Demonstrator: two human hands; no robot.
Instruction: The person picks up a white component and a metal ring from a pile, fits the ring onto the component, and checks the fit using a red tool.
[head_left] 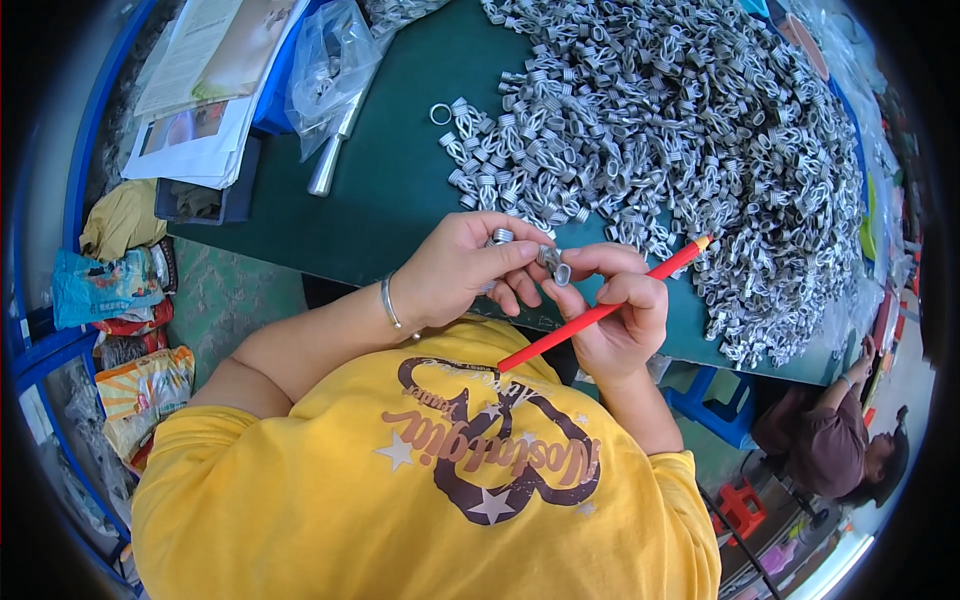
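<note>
From my head view, my left hand (458,262) and right hand (625,318) pinch small metal pieces (562,273) over the near edge of the surface (400,170); my right also grips a red pen-like stick (572,326). A heap (680,150) fills the surface's far right corner. I'm probably mid-handling; the next move calls for steady fingertips.

Lettering (517,455), partly unclear, on yellow shirt (290,510)

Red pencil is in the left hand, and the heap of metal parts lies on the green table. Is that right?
Not quite: the head view shows the red pencil in the right hand, not the left. The heap of metal parts does lie on the green table.
</note>
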